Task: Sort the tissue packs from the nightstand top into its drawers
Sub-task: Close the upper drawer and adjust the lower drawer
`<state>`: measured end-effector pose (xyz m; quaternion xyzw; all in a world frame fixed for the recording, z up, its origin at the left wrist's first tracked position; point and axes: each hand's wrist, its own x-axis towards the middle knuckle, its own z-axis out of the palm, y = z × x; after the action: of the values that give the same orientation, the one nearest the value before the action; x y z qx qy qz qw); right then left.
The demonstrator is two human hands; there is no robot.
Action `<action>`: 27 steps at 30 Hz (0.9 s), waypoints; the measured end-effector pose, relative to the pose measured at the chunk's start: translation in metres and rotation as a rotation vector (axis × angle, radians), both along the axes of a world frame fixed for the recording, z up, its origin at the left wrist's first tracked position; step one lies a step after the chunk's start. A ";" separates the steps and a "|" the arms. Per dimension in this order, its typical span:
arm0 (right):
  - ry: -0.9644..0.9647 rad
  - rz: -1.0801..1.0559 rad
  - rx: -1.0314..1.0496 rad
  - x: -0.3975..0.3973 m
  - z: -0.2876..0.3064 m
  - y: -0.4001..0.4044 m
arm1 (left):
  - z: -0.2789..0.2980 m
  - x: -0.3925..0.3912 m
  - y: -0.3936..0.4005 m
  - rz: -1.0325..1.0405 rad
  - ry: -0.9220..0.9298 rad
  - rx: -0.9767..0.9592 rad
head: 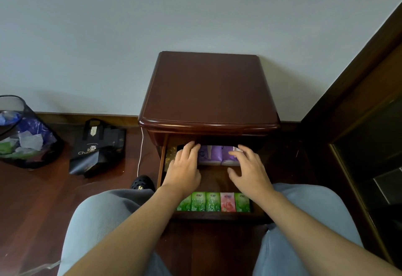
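Tissue packs fill both open drawers: green ones and a pink one (pixel 228 202) stand in a row in the lower drawer (pixel 217 216), nearest the knees. Farther in, the left hand (pixel 185 167) and right hand (pixel 248 167) rest flat, fingers spread, on the purple packs (pixel 214 155) in the upper drawer. The nightstand top (pixel 208 88) beyond shows nothing on it, so the sorting looks nearly finished; next comes closing the drawers.

Wall (pixel 152 25): plain pale grey-blue, evenly lit. Baseboard (pixel 87 117): dark wood, along the wall's foot. Floor (pixel 32 199): glossy reddish-brown wood. Bin (pixel 24 136): black mesh, far left, holding blue and white scraps. Bag (pixel 97 147): black, printed, lying on the floor beside the bin. Cord (pixel 140 151): white, down the wall to the floor. Cabinet (pixel 359 112): dark wood, right edge, glass panel.
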<state>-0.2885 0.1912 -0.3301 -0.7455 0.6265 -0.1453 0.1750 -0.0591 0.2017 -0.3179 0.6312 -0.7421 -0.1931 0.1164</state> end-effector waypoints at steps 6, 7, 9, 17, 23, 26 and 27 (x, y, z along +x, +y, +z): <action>0.209 0.172 0.022 -0.006 -0.021 0.058 | -0.026 -0.001 0.059 -0.001 0.130 -0.077; 0.253 0.199 0.066 -0.006 -0.024 0.065 | -0.031 -0.001 0.070 0.003 0.145 -0.065; 0.322 0.247 0.144 -0.004 -0.028 0.077 | -0.038 -0.001 0.087 -0.018 0.150 -0.020; 0.454 0.273 0.176 -0.007 -0.035 0.099 | -0.047 0.005 0.106 -0.114 -0.177 0.144; 0.448 0.247 0.146 -0.006 -0.038 0.100 | -0.045 0.003 0.104 -0.123 -0.258 0.126; 0.436 0.215 0.140 -0.006 -0.039 0.099 | -0.045 0.003 0.104 -0.109 -0.255 0.097; 0.429 0.205 0.136 -0.005 -0.040 0.098 | -0.044 0.003 0.104 -0.105 -0.258 0.086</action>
<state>-0.2936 0.2889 -0.3698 -0.8054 0.5789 0.0771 0.1015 -0.0562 0.3052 -0.3624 0.6154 -0.7740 -0.1477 -0.0174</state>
